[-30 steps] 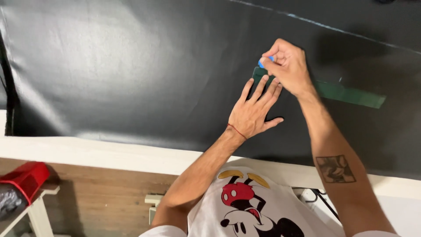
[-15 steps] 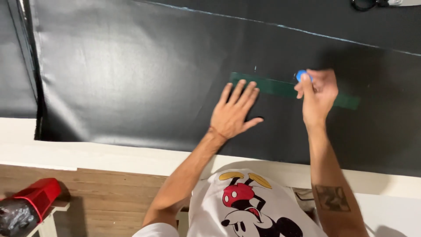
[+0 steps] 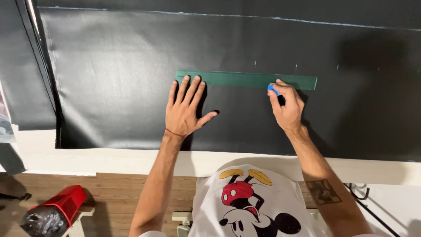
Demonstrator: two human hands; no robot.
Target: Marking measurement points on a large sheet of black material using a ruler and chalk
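A long green ruler (image 3: pixel 245 79) lies flat on a large black sheet (image 3: pixel 114 74) spread over a white table. My left hand (image 3: pixel 184 109) is spread flat on the sheet, its fingertips touching the ruler's left end. My right hand (image 3: pixel 287 105) pinches a small blue piece of chalk (image 3: pixel 272 89) against the ruler's lower edge, toward its right end. A thin pale chalk line (image 3: pixel 245 16) runs across the sheet farther back, and short pale tick marks (image 3: pixel 296 66) sit just beyond the ruler.
The white table edge (image 3: pixel 131 160) runs along the front of the sheet. Below it are a wooden floor (image 3: pixel 114 197) and a red tool (image 3: pixel 61 206) at the lower left. More black material (image 3: pixel 22 79) hangs at the left.
The ruler now lies level and fully in view. My left hand has spread by its left end, and my right hand with the chalk has come to the lower edge.
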